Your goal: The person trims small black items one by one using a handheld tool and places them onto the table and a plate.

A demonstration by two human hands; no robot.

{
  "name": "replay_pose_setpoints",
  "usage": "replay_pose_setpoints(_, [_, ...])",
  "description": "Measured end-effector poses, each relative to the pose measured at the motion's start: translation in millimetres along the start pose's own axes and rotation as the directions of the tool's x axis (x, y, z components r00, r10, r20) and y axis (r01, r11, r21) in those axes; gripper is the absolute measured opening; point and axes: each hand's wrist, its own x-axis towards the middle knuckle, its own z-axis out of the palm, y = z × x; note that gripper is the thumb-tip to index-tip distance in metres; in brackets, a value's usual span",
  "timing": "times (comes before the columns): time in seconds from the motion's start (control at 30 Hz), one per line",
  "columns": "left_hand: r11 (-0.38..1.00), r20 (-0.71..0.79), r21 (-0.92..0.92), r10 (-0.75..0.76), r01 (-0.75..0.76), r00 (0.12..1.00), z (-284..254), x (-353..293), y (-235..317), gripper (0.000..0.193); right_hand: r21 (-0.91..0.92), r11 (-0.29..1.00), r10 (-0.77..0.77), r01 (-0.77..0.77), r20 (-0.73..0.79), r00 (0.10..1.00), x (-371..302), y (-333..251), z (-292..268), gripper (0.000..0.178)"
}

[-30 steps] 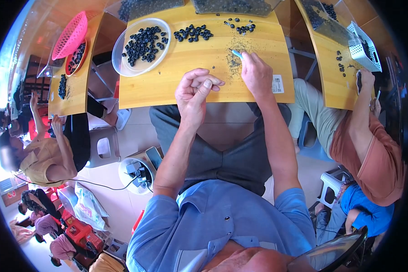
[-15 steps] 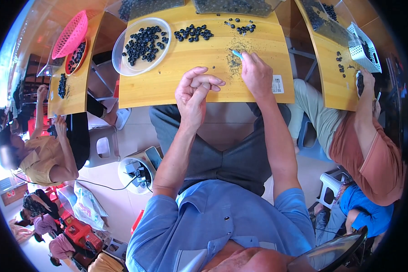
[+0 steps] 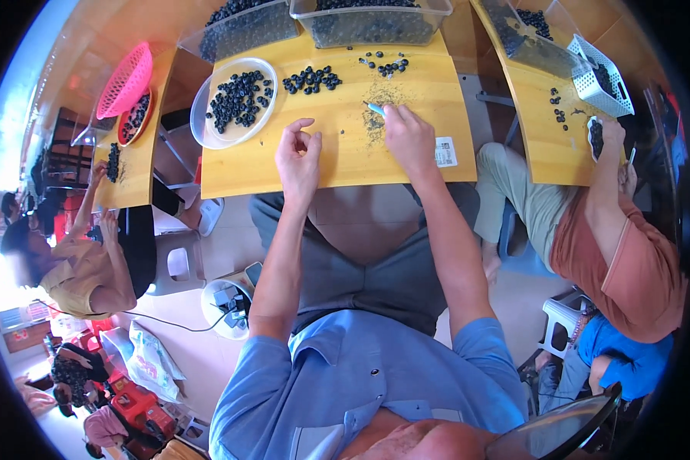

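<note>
My right hand (image 3: pixel 410 138) is closed around a thin tool with a light blue handle (image 3: pixel 376 109); its dark tip points left, over fine dark scraps (image 3: pixel 382 95) on the wooden table (image 3: pixel 230 172). To the left, my left hand (image 3: pixel 297 161) is held above the table's near part. Its index finger is bent over and the other fingers curl in toward the thumb; anything between them is too small or hidden to make out. Small black round pieces (image 3: pixel 312 79) lie in a cluster beyond it, and a few more (image 3: pixel 389 66) lie beyond the scraps.
A round translucent tray (image 3: pixel 197 115) holding many black pieces sits at the left. Clear plastic bins (image 3: pixel 376 32) of them line the far edge. A white label (image 3: pixel 445 152) is by my right wrist. Co-workers sit at tables on both sides; a white bucket (image 3: pixel 210 310) stands on the floor.
The view has shifted, showing more of the far bins. My left hand has drawn back from the right hand and its fingers have curled differently. The right hand still grips the blue-handled tool.
</note>
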Motion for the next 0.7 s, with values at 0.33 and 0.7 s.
replay_pose_setpoints(0.33, [0.945,-0.066,0.298,0.158,-0.132,0.985,10,1,-21,0.013,0.050,0.999,-0.005,0.002,0.070,0.998,2,-2,-7,0.011])
replay_pose_setpoints(0.7, [0.871,-0.074,0.490,0.081,-0.035,0.994,2,-2,-15,0.030,0.065,0.997,-0.044,0.039,0.079,0.996,0,-2,-1,0.018])
